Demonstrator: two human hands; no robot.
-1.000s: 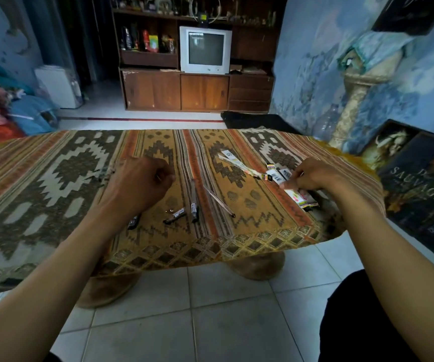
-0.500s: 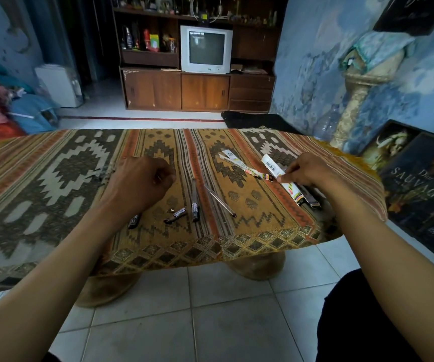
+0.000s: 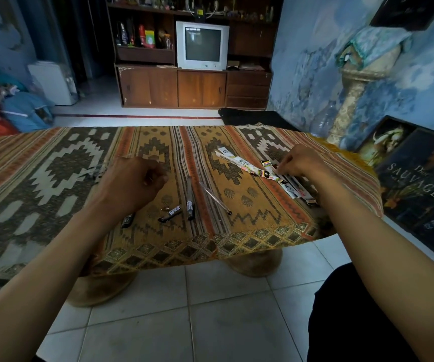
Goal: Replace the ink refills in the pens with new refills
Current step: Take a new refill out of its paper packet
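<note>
The left hand [image 3: 132, 182] hovers over the middle of the table [image 3: 54, 163], fingers curled into a loose fist; whether it holds some small part I cannot tell. Just beneath and right of it, near the front edge, lie three short dark pen pieces: one [image 3: 127, 220] half under the wrist, a second [image 3: 171, 213] with a white label, and the long barrel [image 3: 189, 199] pointing away from the front edge. A tiny glinting bit [image 3: 164, 208] sits beside the second piece. Right of the barrel rests one clear thin refill [image 3: 214, 198], slanted, tip toward the front edge. Further right, toward the right edge, refill packs [image 3: 239, 163] lie in a loose row, at least three, white with printing. The right hand [image 3: 298, 162] rests on the packs [image 3: 293, 188] nearest that edge, fingertips bent down and pinching at one.
</note>
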